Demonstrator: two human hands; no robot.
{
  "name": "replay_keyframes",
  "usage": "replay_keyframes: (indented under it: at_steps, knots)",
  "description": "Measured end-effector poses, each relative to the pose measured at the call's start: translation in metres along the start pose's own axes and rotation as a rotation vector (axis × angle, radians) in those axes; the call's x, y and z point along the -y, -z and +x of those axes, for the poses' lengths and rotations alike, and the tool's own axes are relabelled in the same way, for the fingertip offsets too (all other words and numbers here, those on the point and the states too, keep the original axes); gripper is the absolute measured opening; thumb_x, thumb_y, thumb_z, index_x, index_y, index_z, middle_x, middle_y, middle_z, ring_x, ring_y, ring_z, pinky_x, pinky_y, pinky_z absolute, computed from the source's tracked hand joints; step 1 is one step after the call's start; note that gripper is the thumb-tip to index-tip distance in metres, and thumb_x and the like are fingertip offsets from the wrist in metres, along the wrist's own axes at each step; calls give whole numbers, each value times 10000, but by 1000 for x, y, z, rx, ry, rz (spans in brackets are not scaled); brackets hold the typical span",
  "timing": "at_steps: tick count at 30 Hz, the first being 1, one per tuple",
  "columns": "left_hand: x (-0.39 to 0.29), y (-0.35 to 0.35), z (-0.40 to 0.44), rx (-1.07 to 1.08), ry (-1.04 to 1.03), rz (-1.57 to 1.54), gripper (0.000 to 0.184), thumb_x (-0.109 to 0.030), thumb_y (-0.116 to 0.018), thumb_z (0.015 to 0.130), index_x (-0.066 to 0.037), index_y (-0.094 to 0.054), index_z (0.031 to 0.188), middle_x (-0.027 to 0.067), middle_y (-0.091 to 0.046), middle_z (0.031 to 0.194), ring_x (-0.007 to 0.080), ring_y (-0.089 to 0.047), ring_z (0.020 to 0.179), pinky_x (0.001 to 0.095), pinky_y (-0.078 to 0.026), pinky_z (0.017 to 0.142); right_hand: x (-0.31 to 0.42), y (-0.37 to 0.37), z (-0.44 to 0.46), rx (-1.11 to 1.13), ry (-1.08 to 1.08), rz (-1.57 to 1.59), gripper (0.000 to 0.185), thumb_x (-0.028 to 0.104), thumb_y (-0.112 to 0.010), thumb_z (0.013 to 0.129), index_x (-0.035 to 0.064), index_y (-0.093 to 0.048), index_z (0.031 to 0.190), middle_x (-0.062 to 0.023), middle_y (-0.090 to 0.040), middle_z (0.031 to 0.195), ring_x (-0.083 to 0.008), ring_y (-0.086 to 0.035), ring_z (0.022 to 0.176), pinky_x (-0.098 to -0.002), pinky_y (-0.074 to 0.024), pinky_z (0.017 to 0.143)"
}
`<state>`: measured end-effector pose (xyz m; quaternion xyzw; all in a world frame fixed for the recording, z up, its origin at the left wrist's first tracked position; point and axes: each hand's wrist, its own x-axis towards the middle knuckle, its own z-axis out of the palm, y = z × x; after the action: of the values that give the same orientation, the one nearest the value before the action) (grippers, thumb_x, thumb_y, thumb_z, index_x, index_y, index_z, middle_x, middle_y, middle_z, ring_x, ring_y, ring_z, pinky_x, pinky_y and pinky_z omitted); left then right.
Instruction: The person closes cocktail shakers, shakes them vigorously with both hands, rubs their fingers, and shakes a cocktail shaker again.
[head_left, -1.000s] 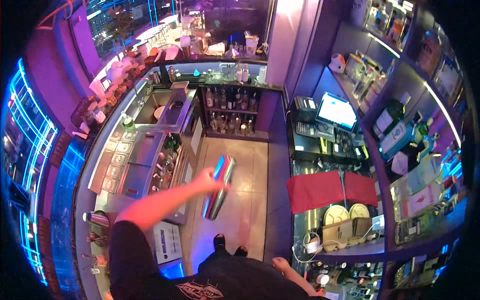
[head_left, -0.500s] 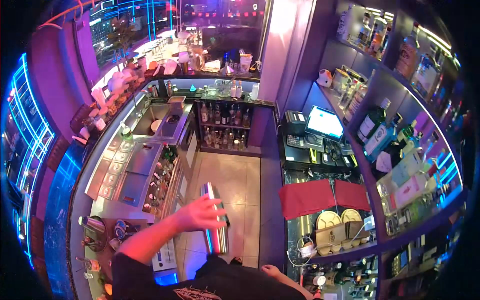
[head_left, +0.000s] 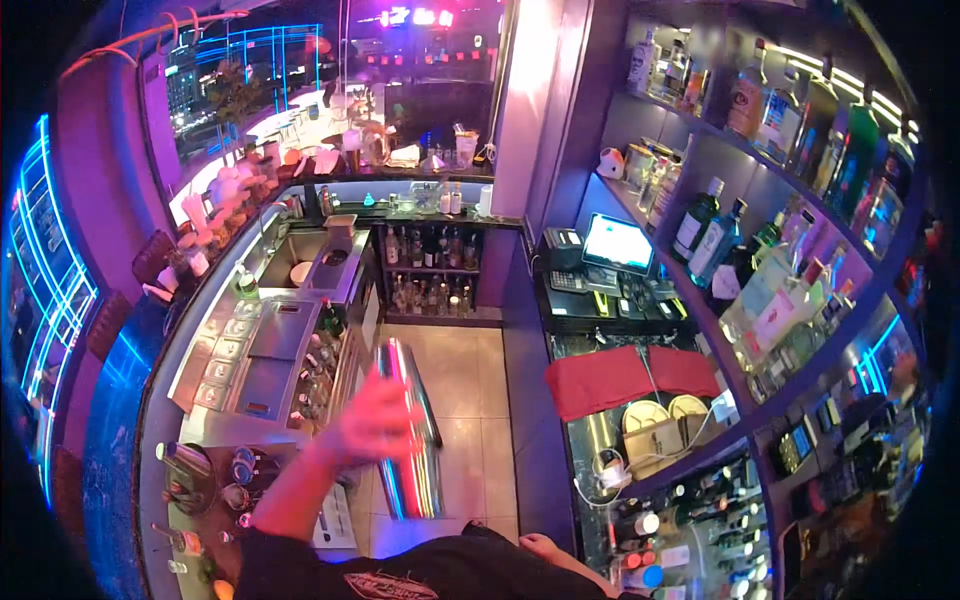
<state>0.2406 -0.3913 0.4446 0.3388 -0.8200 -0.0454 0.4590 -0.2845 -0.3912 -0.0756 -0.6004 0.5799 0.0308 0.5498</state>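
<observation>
A shiny metal cocktail shaker (head_left: 418, 478) is in my left hand (head_left: 375, 418), held in front of my chest above the tiled floor. My fingers wrap around its middle, and it leans with its upper end toward the left. The hand is smeared by motion. Low at my right side, against my black shirt, is my right hand (head_left: 540, 547). Only part of it shows and its fingers are mostly hidden; no object is visible in it.
A steel bar station (head_left: 270, 345) with a row of bottles (head_left: 318, 370) runs along the left. Bar tools stand on a mat (head_left: 205, 520) near my left elbow. On the right are a lit screen (head_left: 617, 243), red cloths (head_left: 600, 383) and bottle shelves (head_left: 700, 330).
The shaker and my left hand have moved a little left, and the shaker's tilt has changed. My view has shifted, while my right hand stays low at my side.
</observation>
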Motion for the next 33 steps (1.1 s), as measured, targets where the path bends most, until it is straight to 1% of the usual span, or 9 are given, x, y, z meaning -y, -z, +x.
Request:
replay_keyframes:
  at_steps: [1, 6, 8, 16, 22, 26, 28, 30, 33]
  knots:
    - [-13, -5, -23, 49, -343, 371, 511, -124, -857, 741, -96, -694, 1224, 120, -702, 1169, 295, -644, 1195, 460, -496, 1081, -9, -13, -1, 11, 32, 52, 508, 453, -680, 977, -2, -756, 1190, -90, -772, 1018, -155, -705, 932, -323, -557, 871]
    - [-59, -65, -135, 126, 294, -393, 649, -209, -925, 749, -100, -647, 1325, 146, -685, 1323, 323, -646, 1237, 505, -469, 1127, -17, -38, -38, -28, 74, 63, 499, 464, -672, 982, 22, -761, 1194, -98, -778, 1020, -165, -713, 951, -328, -560, 875]
    - [-58, -91, -198, 30, 1019, -1015, 718, -287, -918, 792, -82, -593, 1398, 91, -668, 1354, 260, -630, 1263, 449, -453, 1124, 6, -30, -66, 3, 8, -62, 497, 489, -668, 981, 52, -769, 1196, -100, -783, 1053, -181, -722, 995, -338, -559, 894]
    - [-87, -118, -248, -225, 1143, -1445, 837, -226, -927, 776, -60, -528, 1493, 71, -618, 1444, 232, -585, 1336, 459, -422, 1174, -91, -57, -52, 73, -56, -196, 475, 482, -661, 980, 60, -786, 1156, -79, -790, 1047, -197, -736, 977, -353, -564, 889]
    - [-69, -73, -193, 356, 1195, -895, 855, -173, -1008, 653, -81, -604, 1402, 66, -658, 1363, 194, -655, 1197, 423, -471, 1124, -83, -55, -52, 179, -55, -210, 454, 448, -638, 994, 57, -772, 1182, -111, -785, 1092, -226, -733, 1040, -361, -555, 939]
    - [40, -93, -160, 89, 284, -342, 803, -130, -991, 619, -82, -627, 1334, 60, -642, 1358, 197, -605, 1258, 418, -500, 1074, -10, -27, -92, 123, -45, -297, 475, 452, -628, 985, 54, -758, 1209, -123, -779, 1121, -242, -734, 1041, -366, -551, 955]
    - [59, -56, -87, -71, 124, -200, 715, -188, -990, 651, -92, -643, 1269, 77, -669, 1279, 232, -648, 1176, 407, -520, 1024, 1, -30, -101, 115, -53, -290, 485, 456, -624, 982, 53, -754, 1218, -124, -778, 1125, -243, -735, 1032, -367, -551, 955]
    - [37, -13, -25, -225, 45, -105, 674, -224, -981, 674, -102, -646, 1245, 78, -681, 1258, 240, -672, 1127, 389, -535, 988, 8, -29, -101, -18, 114, -15, 336, 354, -599, 960, 58, -708, 843, -24, -630, 691, -155, -577, 621, -359, -459, 591]
    - [-44, 43, 15, -410, 71, -69, 783, -283, -972, 703, -146, -597, 1376, 76, -675, 1305, 211, -669, 1119, 385, -546, 968, -5, -38, -87, -34, 116, -52, 336, 364, -597, 972, 74, -761, 926, -29, -664, 723, -155, -595, 633, -359, -472, 604]
